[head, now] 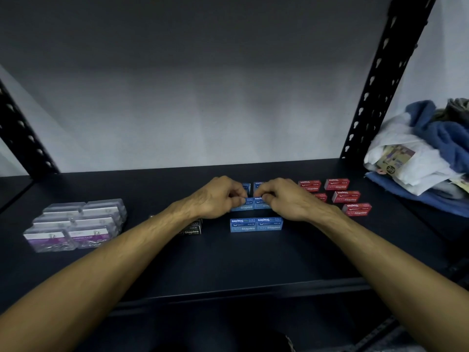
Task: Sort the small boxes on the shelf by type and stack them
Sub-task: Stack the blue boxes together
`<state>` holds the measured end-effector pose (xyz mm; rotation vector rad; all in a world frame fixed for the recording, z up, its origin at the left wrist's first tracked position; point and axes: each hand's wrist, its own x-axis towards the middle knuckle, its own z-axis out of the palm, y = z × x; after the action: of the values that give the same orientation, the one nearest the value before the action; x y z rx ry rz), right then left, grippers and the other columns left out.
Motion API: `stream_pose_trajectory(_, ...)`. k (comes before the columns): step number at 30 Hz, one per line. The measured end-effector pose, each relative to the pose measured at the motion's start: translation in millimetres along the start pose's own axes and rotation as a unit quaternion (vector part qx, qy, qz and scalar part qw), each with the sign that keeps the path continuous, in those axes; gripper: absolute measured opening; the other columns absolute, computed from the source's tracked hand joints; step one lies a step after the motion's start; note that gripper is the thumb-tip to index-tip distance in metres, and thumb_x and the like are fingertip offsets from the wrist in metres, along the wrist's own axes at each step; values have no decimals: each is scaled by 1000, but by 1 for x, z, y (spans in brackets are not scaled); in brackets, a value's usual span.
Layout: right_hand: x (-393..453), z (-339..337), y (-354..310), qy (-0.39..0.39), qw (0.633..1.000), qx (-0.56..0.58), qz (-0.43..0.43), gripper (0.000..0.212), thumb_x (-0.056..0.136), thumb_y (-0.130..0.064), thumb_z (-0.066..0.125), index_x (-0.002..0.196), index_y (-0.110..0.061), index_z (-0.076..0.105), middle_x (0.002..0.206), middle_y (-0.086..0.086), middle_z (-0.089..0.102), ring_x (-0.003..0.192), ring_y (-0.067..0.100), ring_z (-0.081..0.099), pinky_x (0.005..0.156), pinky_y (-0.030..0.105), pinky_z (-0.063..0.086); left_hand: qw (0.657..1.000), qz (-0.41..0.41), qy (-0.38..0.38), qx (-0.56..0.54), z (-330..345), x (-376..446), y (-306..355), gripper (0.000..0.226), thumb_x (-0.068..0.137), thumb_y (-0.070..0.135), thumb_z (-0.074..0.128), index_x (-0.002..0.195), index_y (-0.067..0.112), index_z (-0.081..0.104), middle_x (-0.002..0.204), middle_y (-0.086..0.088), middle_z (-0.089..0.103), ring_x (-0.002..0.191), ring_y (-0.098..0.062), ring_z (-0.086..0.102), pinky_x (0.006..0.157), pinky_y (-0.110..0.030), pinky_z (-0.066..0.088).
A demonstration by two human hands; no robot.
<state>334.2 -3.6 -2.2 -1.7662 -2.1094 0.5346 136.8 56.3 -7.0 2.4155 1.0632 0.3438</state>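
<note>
- The clear paper-clip boxes [76, 224] stand stacked in a tight block at the shelf's left end, apparently one type already gathered.
- A black staples box [190, 228] sits beside the left forearm, partly hidden.
- The left hand [215, 196] pinches the left end of the middle blue staples pair [251, 203], fingers curled shut on it.
- The right hand [284, 199] grips the pair's right end likewise, probably squaring the two boxes together.
- Another blue pair [256, 224] lies just in front, aligned the same way; more blue boxes [253, 185] show behind the fingers.
- The red staples boxes [346, 196] lie loosely scattered at right, seemingly awaiting stacking.
- The dark shelf [228, 262] carries everything.
</note>
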Motion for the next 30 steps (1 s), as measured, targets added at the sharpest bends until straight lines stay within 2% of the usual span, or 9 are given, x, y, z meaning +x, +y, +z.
stream_pose_trajectory(3, -3, 1, 1, -12, 1000, 10, 1, 27, 102, -16, 47, 115, -22, 70, 106, -9, 67, 92, 2, 61, 72, 14, 43, 1000, 0, -17, -14, -1, -5, 1, 15, 96, 25, 62, 104, 17, 73, 80, 15, 67, 61, 14, 59, 62, -8, 42)
stream_pose_trajectory(7, -10, 2, 0, -22, 1000, 12, 3, 29, 101, -15, 47, 118, -21, 69, 119, -6, 68, 105, 6, 60, 88, 20, 44, 999, -3, -26, -25, 0, -12, 4, 16, 96, 26, 62, 104, 17, 74, 75, 15, 67, 61, 7, 61, 64, -11, 47)
stream_pose_trajectory(12, -17, 2, -2, -33, 999, 4, -6, 29, 101, -13, 47, 118, -21, 70, 119, -6, 67, 104, 4, 58, 92, 22, 44, 999, -4, -35, -29, 0, -20, 8, 17, 98, 21, 58, 105, 16, 73, 59, 29, 62, 57, 10, 59, 56, -5, 42)
stream_pose_trajectory(14, -19, 2, -1, -36, 999, -1, -8, 30, 100, -13, 47, 116, -22, 70, 117, -6, 68, 104, 6, 60, 95, 25, 46, 999, -4, -35, -33, 1, -22, 9, 16, 98, 21, 59, 103, 16, 73, 61, 24, 64, 58, 8, 59, 59, -8, 43)
stream_pose_trajectory(17, -20, 3, 0, -37, 999, -6, -8, 30, 100, -15, 47, 115, -25, 71, 115, -7, 69, 103, 5, 61, 93, 24, 46, 999, -5, -40, -34, 1, -25, 10, 17, 98, 22, 59, 105, 17, 73, 71, 16, 66, 61, 3, 61, 61, -11, 46)
stream_pose_trajectory(25, -22, 4, 0, -49, 999, -1, -11, 29, 101, -16, 47, 115, -27, 70, 115, -10, 68, 103, 3, 60, 90, 22, 46, 998, -5, -52, -35, 1, -28, 11, 18, 98, 23, 59, 107, 19, 73, 84, 9, 71, 67, -4, 65, 64, -15, 50)
stream_pose_trajectory(30, -22, 4, 1, -46, 999, -2, -13, 30, 100, -16, 47, 114, -28, 71, 113, -8, 69, 101, 4, 62, 91, 26, 50, 998, -9, -44, -41, 2, -29, 11, 17, 97, 22, 60, 107, 19, 73, 77, 14, 68, 61, 5, 64, 62, -13, 48)
